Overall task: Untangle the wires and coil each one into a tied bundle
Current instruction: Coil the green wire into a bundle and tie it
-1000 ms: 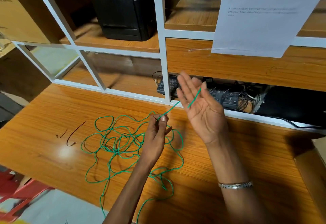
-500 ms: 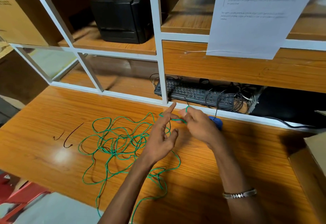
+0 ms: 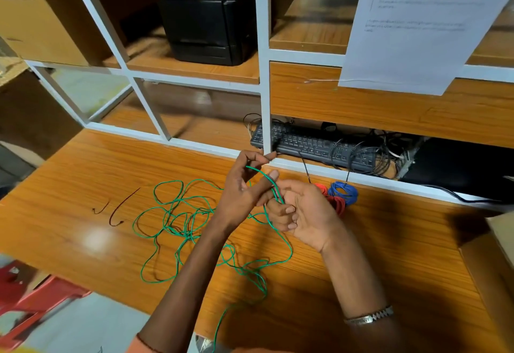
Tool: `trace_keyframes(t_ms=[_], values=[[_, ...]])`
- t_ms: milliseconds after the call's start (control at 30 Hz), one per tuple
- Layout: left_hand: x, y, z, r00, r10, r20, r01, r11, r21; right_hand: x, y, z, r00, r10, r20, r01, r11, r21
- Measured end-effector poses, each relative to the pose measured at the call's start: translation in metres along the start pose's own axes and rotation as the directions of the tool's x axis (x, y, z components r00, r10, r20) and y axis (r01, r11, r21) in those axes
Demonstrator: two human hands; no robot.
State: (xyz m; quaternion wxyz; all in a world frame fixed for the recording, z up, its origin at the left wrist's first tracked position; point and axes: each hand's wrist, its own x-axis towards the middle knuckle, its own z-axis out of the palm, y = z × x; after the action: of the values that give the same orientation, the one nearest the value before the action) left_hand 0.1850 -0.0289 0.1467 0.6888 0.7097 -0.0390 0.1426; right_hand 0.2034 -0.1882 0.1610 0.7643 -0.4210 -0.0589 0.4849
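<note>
Head view: right hand (image 3: pixel 304 215) curled around green wire (image 3: pixel 180 222) start, left hand (image 3: pixel 244 185) guiding loop, fingers loosely spread; tangle lying on desk (image 3: pixel 83 172). Better: even loops, gentle tension, no yanking knots.

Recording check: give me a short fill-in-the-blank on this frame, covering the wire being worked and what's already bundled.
1. The loose tangle on the wooden desk is the ____ wire.
2. The strand of it runs over the left hand into the curled fingers of the ____ hand.
3. Beyond that hand lie two coiled bundles, a red bundle and a ____ one.
4. Behind the white frame lies a black ____.

Missing words: green; right; blue; keyboard
</note>
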Motion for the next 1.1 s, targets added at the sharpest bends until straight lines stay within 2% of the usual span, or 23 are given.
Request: trace_keyframes(t_ms=[100,167,267,367,433,533,600,667,767,833,900,933,1000,1100], values=[[0.009,-0.008,-0.012,0.984,-0.09,-0.156,0.087,0.996,-0.029,0.003,-0.004,0.008,0.996,0.06,0.07,-0.064,0.996,0.058],[0.013,-0.013,-0.021,0.968,-0.141,-0.206,0.138,0.99,-0.029,0.007,-0.008,0.018,0.994,0.023,0.104,-0.029,0.998,0.062],[0.016,-0.015,-0.027,0.966,-0.118,-0.229,0.126,0.992,0.018,0.013,-0.018,0.033,0.982,-0.127,0.143,0.103,0.981,0.165],[0.015,-0.014,-0.021,0.976,-0.018,-0.217,0.066,0.974,0.217,0.023,-0.036,0.043,0.91,-0.347,0.226,0.223,0.871,0.438],[0.011,-0.011,-0.017,0.973,-0.001,-0.23,0.082,0.936,0.343,0.033,-0.05,0.048,0.863,-0.471,0.182,0.286,0.753,0.592],[0.005,-0.007,-0.023,0.956,-0.002,-0.295,0.117,0.92,0.374,0.046,-0.075,0.051,0.816,-0.573,-0.068,0.468,0.588,0.66],[0.003,-0.002,-0.036,0.97,0.042,-0.241,0.053,0.925,0.376,0.056,-0.087,0.049,0.778,-0.577,-0.249,0.597,0.556,0.579],[0.004,0.009,-0.045,0.972,0.2,-0.123,-0.126,0.887,0.444,0.067,-0.088,0.049,0.731,-0.588,-0.346,0.678,0.571,0.463],[0.01,0.026,-0.052,0.928,0.372,-0.008,-0.318,0.803,0.503,0.084,-0.067,0.061,0.653,-0.623,-0.431,0.712,0.699,0.067],[0.018,0.028,-0.063,0.902,0.425,0.071,-0.391,0.739,0.548,0.091,-0.051,0.064,0.653,-0.628,-0.424,0.595,0.771,-0.225],[0.027,0.027,-0.073,0.9,0.399,0.174,-0.424,0.712,0.559,0.092,-0.042,0.06,0.683,-0.596,-0.423,0.412,0.792,-0.45],[0.03,0.028,-0.078,0.905,0.372,0.205,-0.421,0.728,0.54,0.09,-0.04,0.058,0.7,-0.573,-0.425,0.348,0.794,-0.497],[0.035,0.029,-0.084,0.913,0.333,0.235,-0.408,0.737,0.539,0.087,-0.04,0.056,0.741,-0.496,-0.452,0.281,0.841,-0.463],[0.04,0.033,-0.088,0.95,0.253,0.181,-0.311,0.784,0.537,0.085,-0.036,0.06,0.779,-0.375,-0.503,0.147,0.888,-0.435]])
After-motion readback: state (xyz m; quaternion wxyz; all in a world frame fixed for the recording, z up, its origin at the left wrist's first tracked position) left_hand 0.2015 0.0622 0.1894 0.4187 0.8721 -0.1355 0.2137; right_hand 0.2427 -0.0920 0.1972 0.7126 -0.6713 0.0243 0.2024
